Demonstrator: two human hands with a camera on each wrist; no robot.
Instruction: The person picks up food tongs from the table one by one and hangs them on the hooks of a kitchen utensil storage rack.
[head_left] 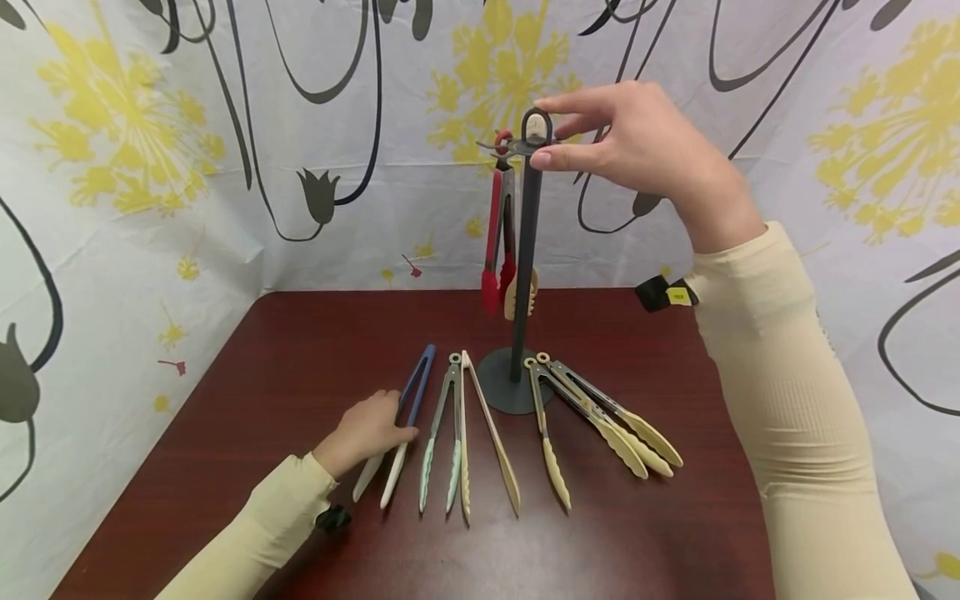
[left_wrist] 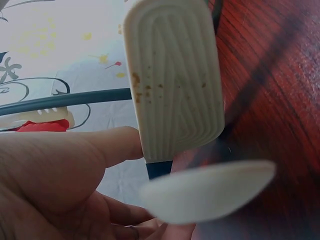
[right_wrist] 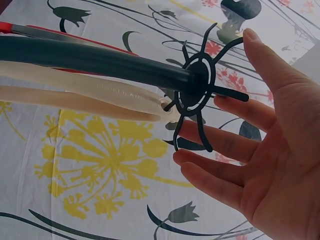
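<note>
My left hand (head_left: 371,429) holds blue tongs with white tips (head_left: 411,408) over the left side of the table. In the left wrist view the ribbed inner face of one tip (left_wrist: 175,80) shows brown specks. My right hand (head_left: 633,137) is at the top of a dark utensil stand (head_left: 527,267); its thumb touches one hook of the ring (right_wrist: 215,75), the other fingers spread loosely among the hooks. Red tongs (head_left: 497,225) hang from the stand, and beige tongs (right_wrist: 90,92) hang behind the pole.
Mint-tipped tongs (head_left: 442,433) and slim cream tongs (head_left: 491,433) lie left of the round stand base (head_left: 498,396). Several yellow-tipped tongs (head_left: 555,467) fan out to its right on the dark red table (head_left: 637,542). A patterned cloth (head_left: 405,225) hangs behind.
</note>
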